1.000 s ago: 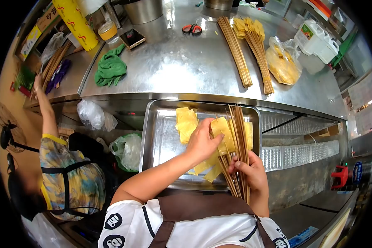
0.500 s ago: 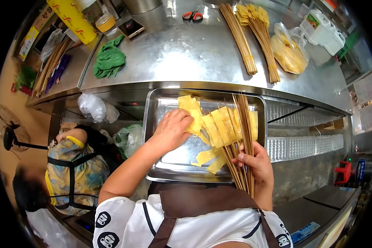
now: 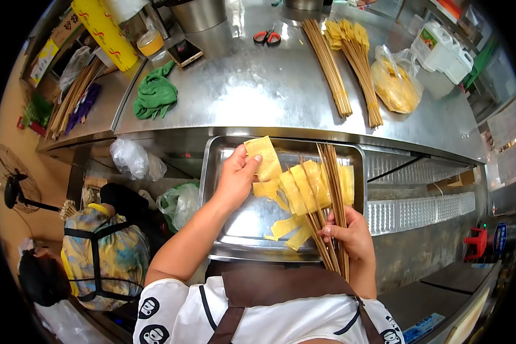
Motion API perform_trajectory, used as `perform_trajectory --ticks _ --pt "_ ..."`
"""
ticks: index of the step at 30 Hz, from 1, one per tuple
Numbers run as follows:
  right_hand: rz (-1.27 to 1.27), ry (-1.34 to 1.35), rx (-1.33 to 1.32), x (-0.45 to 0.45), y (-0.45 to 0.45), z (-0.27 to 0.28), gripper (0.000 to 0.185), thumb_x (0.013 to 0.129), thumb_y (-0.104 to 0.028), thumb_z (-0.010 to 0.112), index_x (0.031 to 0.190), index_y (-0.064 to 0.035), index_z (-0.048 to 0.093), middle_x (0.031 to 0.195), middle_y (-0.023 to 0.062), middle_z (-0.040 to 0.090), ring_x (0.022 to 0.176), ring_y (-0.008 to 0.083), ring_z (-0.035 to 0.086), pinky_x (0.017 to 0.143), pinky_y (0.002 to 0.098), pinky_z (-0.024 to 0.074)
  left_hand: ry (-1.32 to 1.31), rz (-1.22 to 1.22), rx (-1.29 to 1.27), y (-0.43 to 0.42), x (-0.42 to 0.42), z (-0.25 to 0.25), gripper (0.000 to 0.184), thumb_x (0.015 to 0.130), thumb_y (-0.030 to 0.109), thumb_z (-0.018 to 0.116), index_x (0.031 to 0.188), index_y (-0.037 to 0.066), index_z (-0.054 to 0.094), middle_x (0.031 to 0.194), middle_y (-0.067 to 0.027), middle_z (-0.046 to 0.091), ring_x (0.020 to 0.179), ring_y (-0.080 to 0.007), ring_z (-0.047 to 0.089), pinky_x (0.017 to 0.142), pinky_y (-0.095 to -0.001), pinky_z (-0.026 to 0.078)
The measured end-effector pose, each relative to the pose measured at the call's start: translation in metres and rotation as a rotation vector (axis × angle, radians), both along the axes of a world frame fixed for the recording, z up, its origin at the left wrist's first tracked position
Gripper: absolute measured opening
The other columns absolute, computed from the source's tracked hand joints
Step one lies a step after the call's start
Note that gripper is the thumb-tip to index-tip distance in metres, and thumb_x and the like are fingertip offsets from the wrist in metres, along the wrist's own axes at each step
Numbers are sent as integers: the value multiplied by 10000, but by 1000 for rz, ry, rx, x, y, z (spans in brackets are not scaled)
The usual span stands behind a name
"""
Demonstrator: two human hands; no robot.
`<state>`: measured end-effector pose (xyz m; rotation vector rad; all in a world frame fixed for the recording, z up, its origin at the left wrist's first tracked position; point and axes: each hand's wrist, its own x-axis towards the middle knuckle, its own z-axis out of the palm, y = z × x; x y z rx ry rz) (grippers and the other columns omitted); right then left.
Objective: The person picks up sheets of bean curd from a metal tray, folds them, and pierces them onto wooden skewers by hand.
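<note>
Over the left part of the metal tray (image 3: 226,243), the left hand (image 3: 235,176) pinches a yellow sheet (image 3: 264,160) between thumb and fingers. Right of it, more yellow sheets (image 3: 305,188) hang on skewers (image 3: 333,229), whose bundle the right hand (image 3: 350,232) grips with its fingers curled round

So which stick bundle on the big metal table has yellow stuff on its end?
The bundle beside the plastic bag. Yellow pieces cover its far end; the other bundle, nearer the scissors, is just bare sticks.
</note>
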<state>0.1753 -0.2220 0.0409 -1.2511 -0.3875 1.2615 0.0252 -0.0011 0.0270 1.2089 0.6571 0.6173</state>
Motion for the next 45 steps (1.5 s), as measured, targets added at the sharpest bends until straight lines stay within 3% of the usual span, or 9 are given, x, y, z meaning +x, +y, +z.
perform_trajectory --ticks 3,10,18,24,28,30,34,43,45 --pt "-19 19 -6 -3 0 4 208 724 82 645 848 -1 501 695 84 565 595 159 561 561 274 469 -110 0 -73 2 17 0 267 939 131 439 1182 21 444 1036 -80 599 877 -170 623 744 -320 533" --pt "13 -17 -19 -4 0 6 209 738 59 657 854 -8 496 688 68 567 592 145 567 550 265 463 -187 31 -28 2 41 12 174 932 95 467 1056 -5 536 917 -54 623 776 -110 610 688 -277 537" --pt "7 -9 -12 -3 -1 2 210 739 61 656 849 -10 492 687 73 568 590 142 563 552 259 463 -179 39 -28 -10 47 16 165 924 107 497 1018 -16 554 887 -41 627 756 -82 593 647 -247 523" --pt "-4 5 -6 -1 -1 1 209 742 67 648 858 -10 491 704 90 583 591 143 563 558 255 465 -122 60 319 -32 43 13 166 924 101 507 1040 0 568 839 -10 625 715 -39 520 639 -184 420" --pt "-7 16 11 -1 -1 -1 214 742 68 648 863 -11 490 706 89 583 592 142 562 559 252 465 -22 17 443 -35 43 7 194 920 77 499 1095 -2 531 881 -36 629 761 -56 548 666 -195 441" --pt "-8 16 -1 -2 -1 1 215 742 67 649 863 -11 489 707 88 582 593 142 562 559 252 465 -260 150 140 -36 51 11 268 905 49 503 1166 0 470 932 -67 625 810 -84 575 695 -217 468" --pt "-7 11 -5 -2 0 2 217 741 65 650 863 -12 487 710 86 578 598 143 563 561 252 466 -218 146 26 -32 50 19 347 887 24 509 1218 -4 409 986 -99 617 841 -115 598 722 -235 487" --pt "-13 4 -15 -1 -1 -1 204 748 61 642 860 -10 487 713 91 582 600 144 563 565 255 467 -96 77 -233 -31 49 10 181 861 31 573 1031 -31 573 906 -92 635 792 -131 618 684 -257 532" --pt "-15 12 -10 -1 -1 -2 202 749 60 642 859 -11 488 713 92 583 599 143 563 566 254 467 -104 78 -251 -36 47 9 164 862 58 582 1004 -24 582 920 -88 638 795 -151 626 754 -321 558"
